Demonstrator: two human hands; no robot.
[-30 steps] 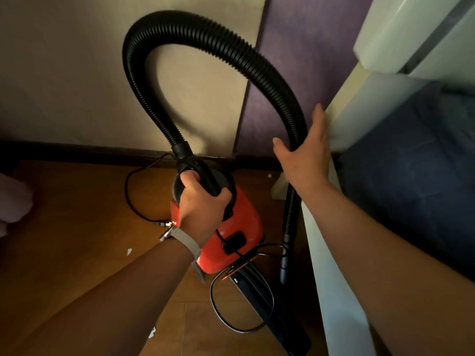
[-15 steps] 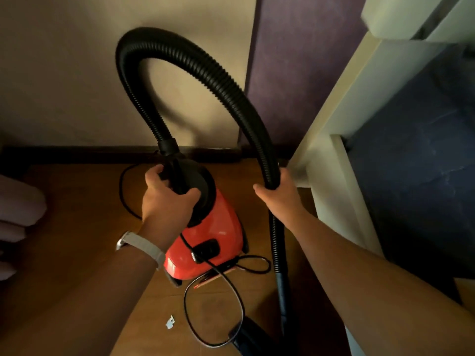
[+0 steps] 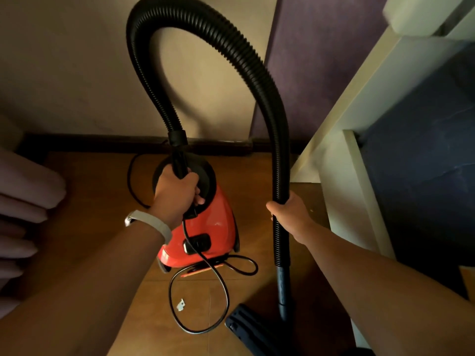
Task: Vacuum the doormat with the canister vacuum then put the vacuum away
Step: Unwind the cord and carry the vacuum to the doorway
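Red canister vacuum (image 3: 208, 227) stands on the wooden floor (image 3: 97, 191) under the left grip (image 3: 177, 196), which curls round its handle (image 3: 180, 163). Beside it, the right grip (image 3: 290, 214) clasps the hose (image 3: 277, 111).

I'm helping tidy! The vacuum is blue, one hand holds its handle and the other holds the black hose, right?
No: the head view shows the vacuum is red. The left hand holds its handle, the right hand the black hose.

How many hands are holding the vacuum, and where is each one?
2. The left hand grips the top of the red canister. The right hand grips the black hose on its descending side, above the dark wand. No other hand is in view.
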